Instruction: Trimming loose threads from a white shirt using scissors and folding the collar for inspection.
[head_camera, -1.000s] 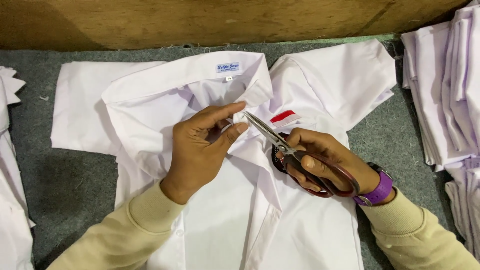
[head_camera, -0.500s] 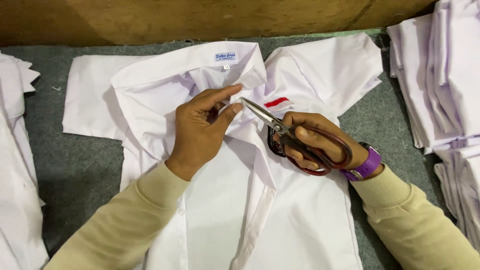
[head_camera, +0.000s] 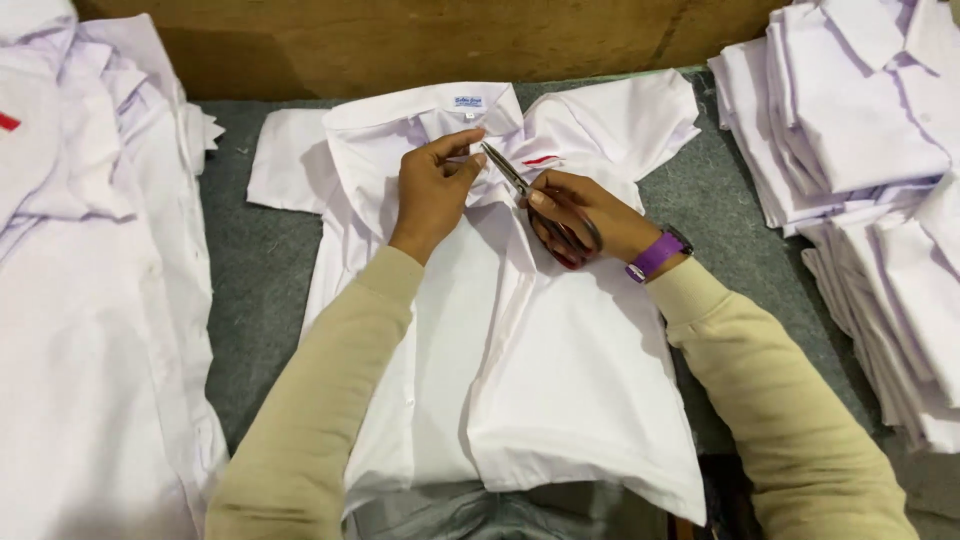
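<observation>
1. Where the white shirt (head_camera: 520, 370) lies flat, centre frame on the grey worktop (head_camera: 260, 300), the left hand (head_camera: 432, 190) pinches fabric just below the collar (head_camera: 420, 105).
2. Right hand (head_camera: 580, 212), fingers clenched through the handles, grips scissors (head_camera: 530, 195); blade tips meet the pinched cloth.
3. Purple wristband (head_camera: 655, 255) on the right wrist.
4. Shirt stacks: far right (head_camera: 860, 140), far left (head_camera: 90, 300).

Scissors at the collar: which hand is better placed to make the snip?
Right hand: it holds the scissors, tips at the collar. Left hand only pinches the shirt fabric there.
</observation>
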